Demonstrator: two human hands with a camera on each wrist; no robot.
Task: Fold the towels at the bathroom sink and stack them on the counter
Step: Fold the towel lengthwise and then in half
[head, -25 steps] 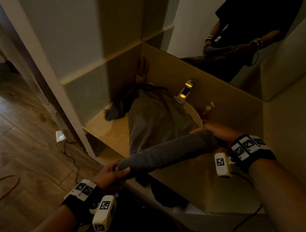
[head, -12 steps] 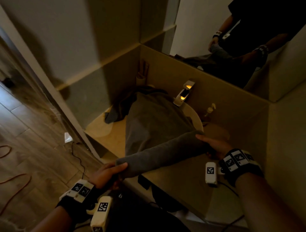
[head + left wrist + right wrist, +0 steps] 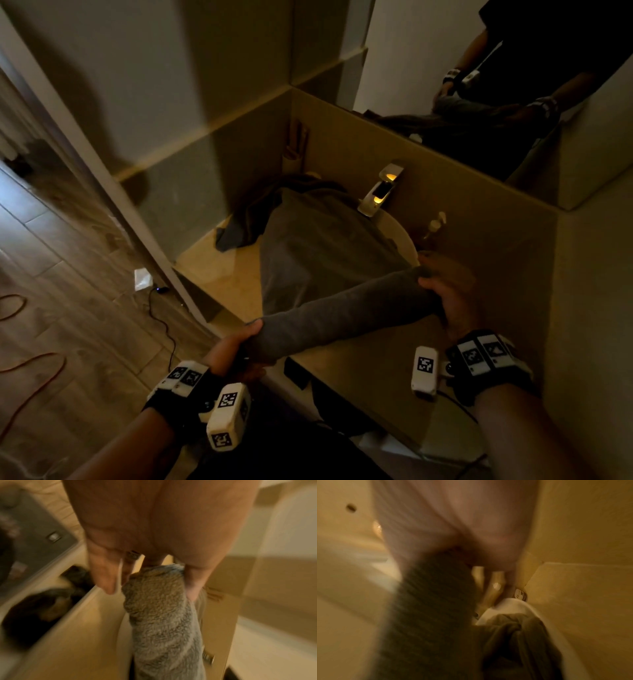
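A grey towel (image 3: 329,267) lies draped over the sink (image 3: 404,240), its near edge lifted above the counter (image 3: 219,270). The left hand (image 3: 233,353), at seven o'clock, pinches one corner; the right hand (image 3: 452,301), at three o'clock, has fingers curled round the other.

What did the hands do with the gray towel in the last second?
Little changed. The right hand turned its grip on the far end of the towel, so the palm now shows. The left hand kept holding the near end. The towel stayed stretched above the counter, its far part draped over the sink.
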